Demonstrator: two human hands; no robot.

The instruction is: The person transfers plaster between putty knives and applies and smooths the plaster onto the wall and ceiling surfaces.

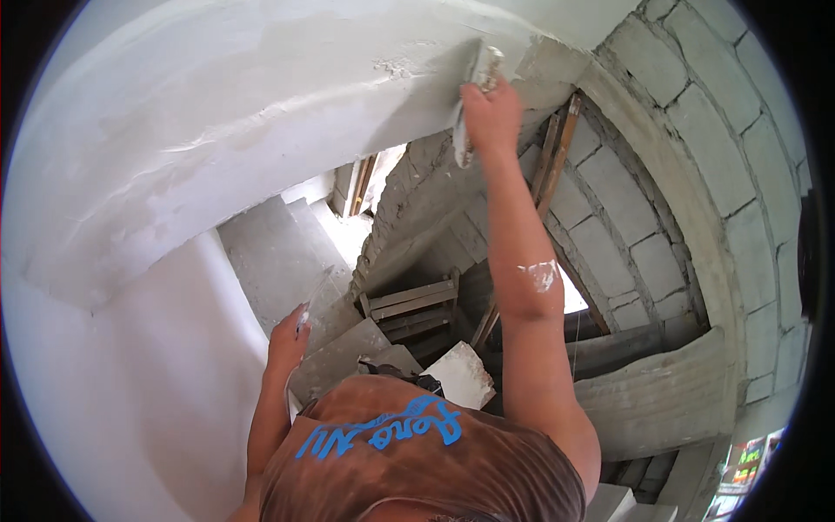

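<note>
- Plaster trowel sits at about 12 o'clock in the view, a flat metal blade smeared pale grey, pressed edge-on against the underside of a plastered beam.
- Right hand is raised overhead, its fingers clenched around the trowel's handle; a splash of white plaster marks the forearm below it.
- Fresh plaster on the beam looks smooth and light grey, with a rough, crumbly patch just at 9 o'clock of the blade.
- Left hand hangs low at about 7 o'clock, fingers grasping a second flat blade, thin and grey, which points up toward 1 o'clock.
- White wall lies beside the left hand, at its 9 o'clock.
- Grey block wall curves down the 3 o'clock side, mortar lines plainly visible.
- Concrete stairs descend near the centre, with a wooden frame standing at their 4 o'clock.
- No container shows its contents clearly.
</note>
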